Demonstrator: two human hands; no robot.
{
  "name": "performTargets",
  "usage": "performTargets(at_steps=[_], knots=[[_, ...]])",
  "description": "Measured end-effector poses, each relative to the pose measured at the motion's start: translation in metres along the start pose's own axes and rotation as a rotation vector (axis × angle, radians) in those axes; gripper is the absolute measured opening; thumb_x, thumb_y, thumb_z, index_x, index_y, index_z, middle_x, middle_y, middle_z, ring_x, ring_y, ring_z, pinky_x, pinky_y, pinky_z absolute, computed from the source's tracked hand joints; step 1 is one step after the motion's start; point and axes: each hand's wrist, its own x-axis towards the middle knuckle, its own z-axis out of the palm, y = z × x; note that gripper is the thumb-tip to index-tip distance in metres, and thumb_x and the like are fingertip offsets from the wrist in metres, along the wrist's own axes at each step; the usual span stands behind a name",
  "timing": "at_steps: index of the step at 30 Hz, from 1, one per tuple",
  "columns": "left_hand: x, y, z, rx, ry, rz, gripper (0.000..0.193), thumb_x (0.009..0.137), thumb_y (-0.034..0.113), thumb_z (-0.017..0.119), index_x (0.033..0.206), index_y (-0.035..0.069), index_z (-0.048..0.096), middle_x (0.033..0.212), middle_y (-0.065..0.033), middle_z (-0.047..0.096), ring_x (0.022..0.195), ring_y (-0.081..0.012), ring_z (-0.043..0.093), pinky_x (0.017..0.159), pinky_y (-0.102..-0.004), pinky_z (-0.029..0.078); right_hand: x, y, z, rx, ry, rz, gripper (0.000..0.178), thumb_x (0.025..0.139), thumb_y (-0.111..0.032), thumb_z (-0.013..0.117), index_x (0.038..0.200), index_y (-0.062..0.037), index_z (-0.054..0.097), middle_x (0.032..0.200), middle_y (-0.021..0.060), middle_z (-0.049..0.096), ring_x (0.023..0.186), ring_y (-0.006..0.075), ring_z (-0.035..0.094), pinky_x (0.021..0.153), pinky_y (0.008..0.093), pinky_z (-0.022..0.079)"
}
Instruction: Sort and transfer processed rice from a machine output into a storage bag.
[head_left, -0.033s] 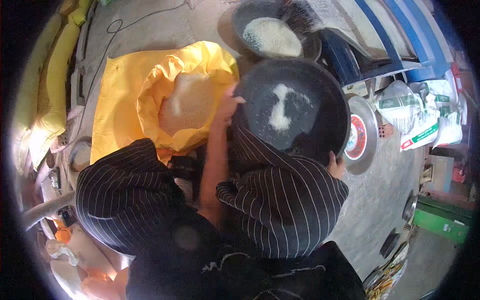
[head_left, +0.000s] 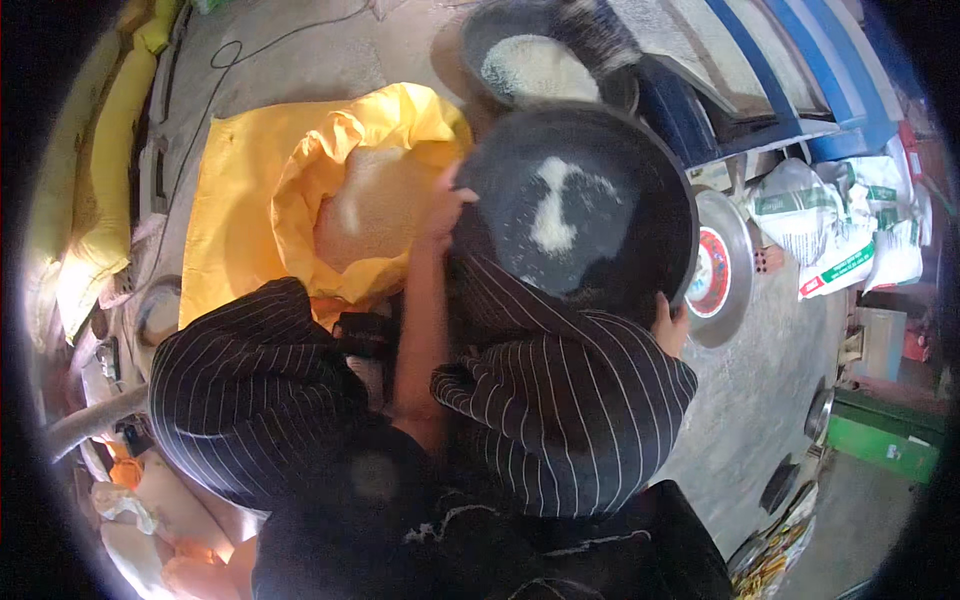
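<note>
Both hands are holding a wide dark round pan [head_left: 575, 215] above the floor, beside an open yellow sack [head_left: 300, 180] of pale grain [head_left: 375, 205]. The left hand [head_left: 440, 210] is gripping the pan's left rim, its grip closed around the edge. The right hand [head_left: 670, 325] is clasping the lower right rim, fingers partly hidden. A patch of white grain [head_left: 552, 215] is lying inside the pan. Another dark pan [head_left: 540, 60] of grain is sitting just beyond it

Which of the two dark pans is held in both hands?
The nearer, larger pan, with only a thin streak of white grain. The left hand and right hand grip its rim. The far pan, fuller with grain, sits untouched.
</note>
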Motion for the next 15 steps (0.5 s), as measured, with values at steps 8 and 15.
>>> performTargets(at_steps=[8, 15], knots=[[-0.016, 0.095, 0.023, -0.169, 0.144, 0.213, 0.058, 0.069, -0.008, 0.049, 0.127, -0.001, 0.044, 0.11, -0.0106, 0.059, 0.093, -0.0185, 0.058, 0.082, -0.0282, 0.046, 0.04, -0.092, 0.03, 0.297, 0.078, -0.25, 0.023, 0.084, -0.018, 0.061, 0.095, 0.0016, 0.059, 0.077, 0.0058, 0.06, 0.068, 0.0126, 0.051, 0.063, 0.0272, 0.041], [-0.038, 0.118, 0.018, -0.264, 0.366, 0.246, 0.065, 0.063, -0.006, 0.049, 0.128, -0.002, 0.043, 0.116, -0.0108, 0.056, 0.102, -0.018, 0.053, 0.083, -0.0272, 0.044, 0.076, -0.162, 0.026, 0.201, -0.009, -0.341, 0.029, 0.078, -0.023, 0.064, 0.09, 0.0035, 0.06, 0.076, 0.0068, 0.059, 0.068, 0.0137, 0.05, 0.063, 0.0281, 0.041]])
